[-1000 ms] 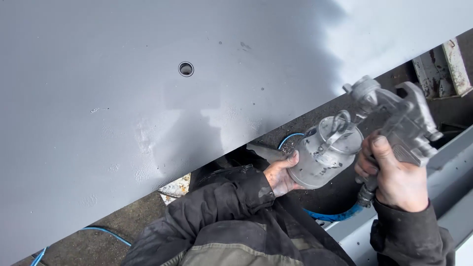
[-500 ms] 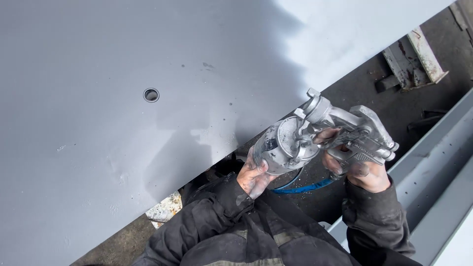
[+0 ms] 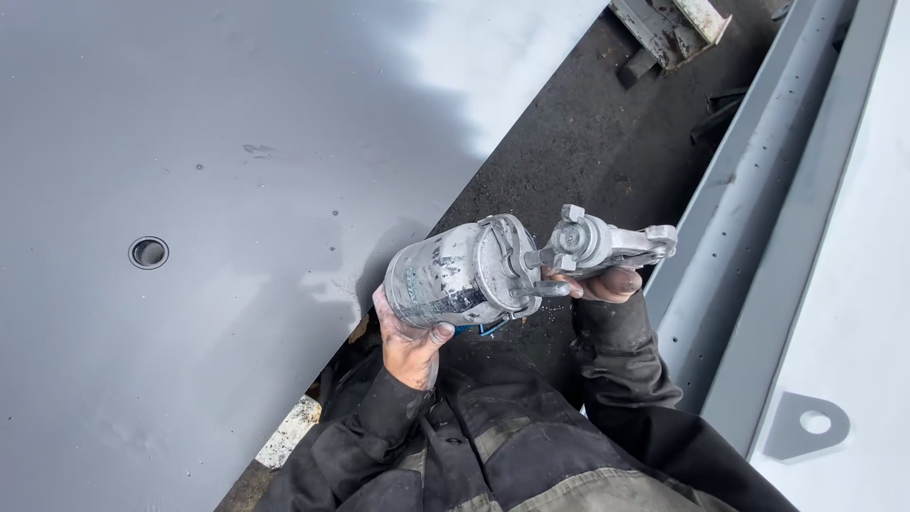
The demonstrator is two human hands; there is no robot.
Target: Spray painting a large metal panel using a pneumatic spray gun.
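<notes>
Head view: a paint-spattered spray gun with its metal cup is held in both hands, just above the dark jacket. The left hand is clamped under the cup from below, fingers wrapped around its lower wall, thumb on the near side. The right hand is closed around the gun body just behind the cup lid; only the knuckles and one fingertip are shown, so the exact grip on the handle cannot be told. Compared with a second ago, the gun has been turned: then the cup was upright and the body stood up to the right of the hands, now the cup lies on its side, its base pointing left, with the gun body pointing right. The hands have also been drawn in closer to the chest, and the view has swung, so the grey painted panel with its round hole lies left of the left hand. Judged from this, spraying is paused and the gun is being handled or checked, not aimed at the panel. Right of the right hand a grey steel channel is seen, beyond it a pale plate with a holed lug. Dark ground shows above the hands.
</notes>
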